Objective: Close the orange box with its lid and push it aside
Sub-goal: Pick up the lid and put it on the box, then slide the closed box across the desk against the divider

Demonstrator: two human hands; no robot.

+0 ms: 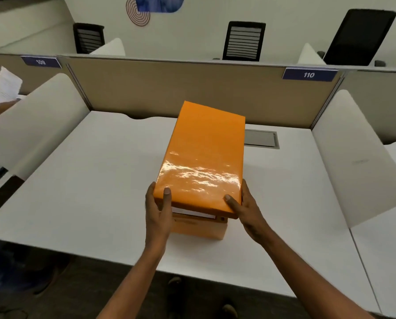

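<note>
Here, a glossy orange lid (203, 157), flat and rectangular with bright glare rippling across its near half, is hovering tilted above the orange box (199, 229), its near end raised so a gap and a white inner edge are showing beneath it. Its long axis is running away from the person, leaning slightly right toward the beige partition (169, 88). The box, matte cardboard, is sitting near the front middle of the smooth white bench (88, 192). The left hand (157, 210) is gripping the lid's near left corner, thumb on top and fingers (151, 192) wrapping the side. The right hand (245, 210) is clamping the near right corner, thumb pressing the top surface and the other fingers lying along the lid's right edge. A grey rectangular cable hatch (261, 139) is lying just beyond the lid.
</note>
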